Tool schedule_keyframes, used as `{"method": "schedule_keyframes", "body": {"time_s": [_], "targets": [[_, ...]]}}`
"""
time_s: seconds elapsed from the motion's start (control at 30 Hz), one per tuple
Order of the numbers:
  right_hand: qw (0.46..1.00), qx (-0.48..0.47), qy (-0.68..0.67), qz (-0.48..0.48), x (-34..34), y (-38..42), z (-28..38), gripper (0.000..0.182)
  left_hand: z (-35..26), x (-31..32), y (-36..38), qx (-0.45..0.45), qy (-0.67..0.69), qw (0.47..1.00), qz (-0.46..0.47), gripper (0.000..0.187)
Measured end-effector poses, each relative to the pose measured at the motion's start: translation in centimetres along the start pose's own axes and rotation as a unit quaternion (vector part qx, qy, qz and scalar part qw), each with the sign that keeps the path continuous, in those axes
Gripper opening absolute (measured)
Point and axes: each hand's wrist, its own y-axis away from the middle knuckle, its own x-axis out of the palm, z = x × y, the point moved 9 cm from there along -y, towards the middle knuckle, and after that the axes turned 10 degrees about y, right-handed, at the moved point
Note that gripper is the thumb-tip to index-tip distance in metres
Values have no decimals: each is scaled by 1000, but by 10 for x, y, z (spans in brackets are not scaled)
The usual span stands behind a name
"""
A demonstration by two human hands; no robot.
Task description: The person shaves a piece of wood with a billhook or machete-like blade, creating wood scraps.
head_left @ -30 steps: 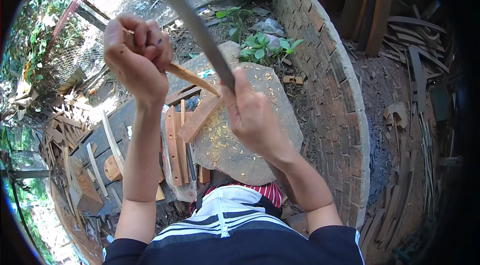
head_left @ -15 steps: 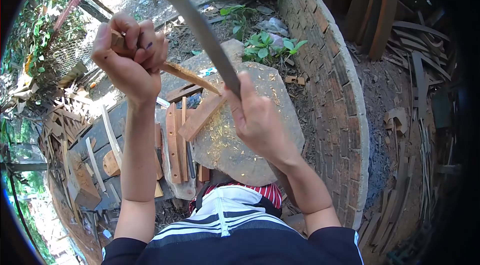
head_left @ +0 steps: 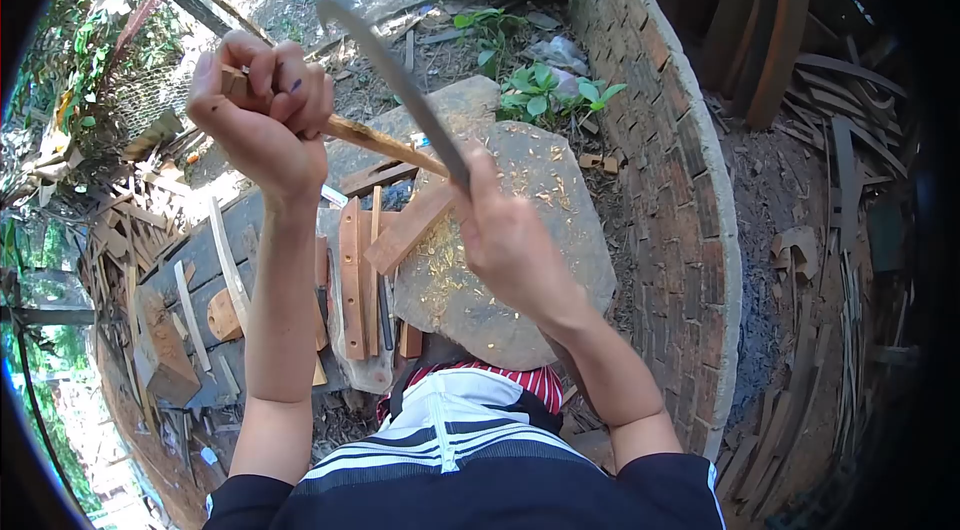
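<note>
My left hand [head_left: 262,110] is raised at the upper left, its fingers wrapped round a slim wooden stick [head_left: 375,139]. The stick slants down to the right, and its far end overlaps the machete near my other hand. In my right hand [head_left: 518,248] is the handle of a machete [head_left: 400,80], whose long blade with a hooked tip points up and left. Below them, a reddish wooden block [head_left: 410,230] rests at an angle on a flat stone slab [head_left: 470,320] strewn with yellow wood chips.
A drilled wooden strip [head_left: 353,280] and other pieces lie left of the slab. Farther left, a chunky wood block [head_left: 165,360] stands among thin offcuts. A curved brick wall [head_left: 665,160] rises on the right, with scrap wood beyond. Leafy plants [head_left: 540,95] grow behind the slab.
The machete blade has dropped slightly and shifted right along the stick. My left hand keeps its hold almost in place. The whole view has moved a little.
</note>
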Motion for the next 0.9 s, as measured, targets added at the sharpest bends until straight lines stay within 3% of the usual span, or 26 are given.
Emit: {"method": "schedule_keyframes", "body": {"time_s": [0.03,0.07,0.1,0.17,0.27,0.43,0.47,0.53,0.67,0.83,0.9], "targets": [[997,52,29,57,27,4,-24,22,1,5,1,0,4,1000,22,37],[997,50,33,50,38,9,-40,22,-5,-14,2,22,-7,998,-66,38],[996,51,44,51,48,14,-57,25,-7,-16,1,24,-10,999,-33,38],[996,57,53,49,49,16,-66,28,-7,-23,2,9,6,997,-76,38],[995,66,7,72,33,14,-49,32,-5,-12,1,11,-16,997,-70,38],[996,-22,-71,-41,-41,4,23,32,-3,-3,-1,12,-33,999,-41,37],[996,-25,-70,-41,-33,3,19,32,-2,-4,0,8,-18,998,-52,38],[996,70,7,56,16,5,-19,31,-4,-10,3,28,-22,997,-65,39],[998,28,57,25,38,7,-36,31,-6,-19,-1,21,-11,997,-71,39],[999,12,-6,42,-7,-8,10,27,-4,-12,-3,50,-62,996,-31,39],[1000,5,-18,16,-18,-5,17,24,-3,-5,-1,19,-37,997,-66,39]]}}
